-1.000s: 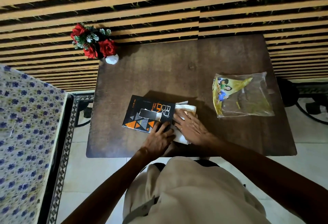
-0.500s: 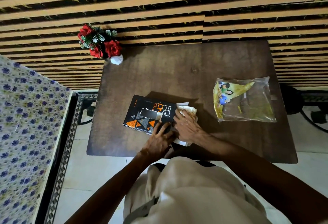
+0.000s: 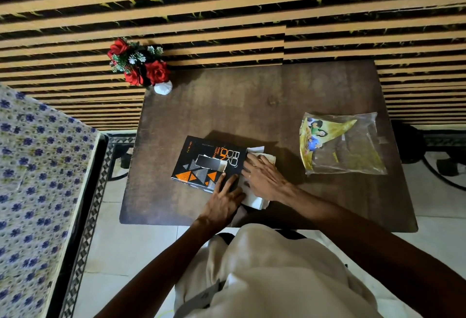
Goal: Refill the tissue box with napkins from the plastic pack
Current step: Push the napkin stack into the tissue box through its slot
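Change since prior frame: right hand [image 3: 262,176] edged further over the napkins [image 3: 254,198], toward the tissue box [image 3: 209,163]; box and pack unmoved.

Left hand [image 3: 224,203]: fingers straight, pressing the box's near right corner. Right hand: flat, fingers extended, on the napkins at the box's right end. Plastic pack [image 3: 340,143]: well right, on the table [image 3: 227,105].

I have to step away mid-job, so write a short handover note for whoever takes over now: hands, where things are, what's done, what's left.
Left hand: fingers flat on the near right corner of the black tissue box, steadying it.
Right hand: flat on the white napkins at the box's right end.
Plastic pack: lies on the table to the right, looks emptied.
Done: napkins out of the pack.
Left: slide the stack fully into the box and close its end.
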